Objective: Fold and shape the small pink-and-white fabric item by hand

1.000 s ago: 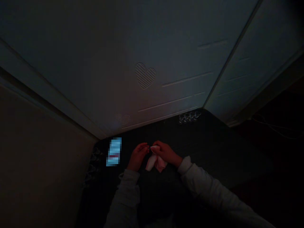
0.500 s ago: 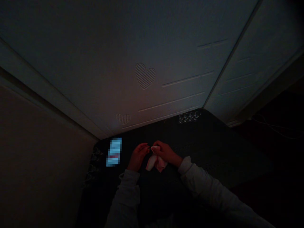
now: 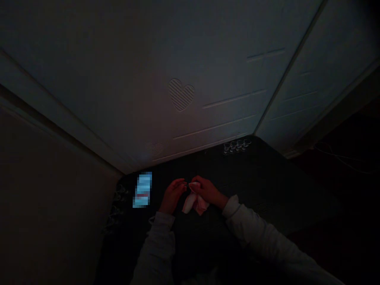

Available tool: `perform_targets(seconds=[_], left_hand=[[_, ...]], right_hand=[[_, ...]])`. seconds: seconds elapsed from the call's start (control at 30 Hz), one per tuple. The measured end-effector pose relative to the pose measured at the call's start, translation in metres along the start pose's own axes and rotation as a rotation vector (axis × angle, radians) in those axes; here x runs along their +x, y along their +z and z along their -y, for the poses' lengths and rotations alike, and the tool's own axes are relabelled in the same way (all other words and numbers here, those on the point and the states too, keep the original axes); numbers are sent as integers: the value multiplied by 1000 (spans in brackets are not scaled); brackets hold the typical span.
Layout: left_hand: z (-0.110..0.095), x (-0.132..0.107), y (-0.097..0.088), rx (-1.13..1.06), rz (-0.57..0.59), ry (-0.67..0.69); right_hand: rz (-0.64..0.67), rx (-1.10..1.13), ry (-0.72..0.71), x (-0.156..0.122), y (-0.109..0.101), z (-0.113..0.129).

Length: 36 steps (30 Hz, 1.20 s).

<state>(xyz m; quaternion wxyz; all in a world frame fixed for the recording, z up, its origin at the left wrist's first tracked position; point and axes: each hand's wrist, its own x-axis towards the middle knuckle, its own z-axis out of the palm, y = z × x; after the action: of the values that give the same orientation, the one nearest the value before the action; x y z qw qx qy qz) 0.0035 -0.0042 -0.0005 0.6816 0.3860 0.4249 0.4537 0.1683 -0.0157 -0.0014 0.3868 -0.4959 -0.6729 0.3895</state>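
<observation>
The room is very dim. A pale panelled wall [image 3: 208,59] with an embossed striped heart [image 3: 181,94] rises behind a dark counter [image 3: 267,178]. A lit screen [image 3: 143,189] glows bluish at the left; small clear glasses [image 3: 236,145] stand at the far edge.

A dark table [image 3: 267,186] carries a lit screen [image 3: 143,190] and small glasses [image 3: 237,145].
</observation>
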Motion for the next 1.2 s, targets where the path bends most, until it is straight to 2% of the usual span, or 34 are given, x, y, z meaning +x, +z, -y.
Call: perform_targets(seconds=[1.2], left_hand=[[-3, -1, 2, -32, -48, -28]], right_hand=[[34, 12, -25, -3, -3, 5]])
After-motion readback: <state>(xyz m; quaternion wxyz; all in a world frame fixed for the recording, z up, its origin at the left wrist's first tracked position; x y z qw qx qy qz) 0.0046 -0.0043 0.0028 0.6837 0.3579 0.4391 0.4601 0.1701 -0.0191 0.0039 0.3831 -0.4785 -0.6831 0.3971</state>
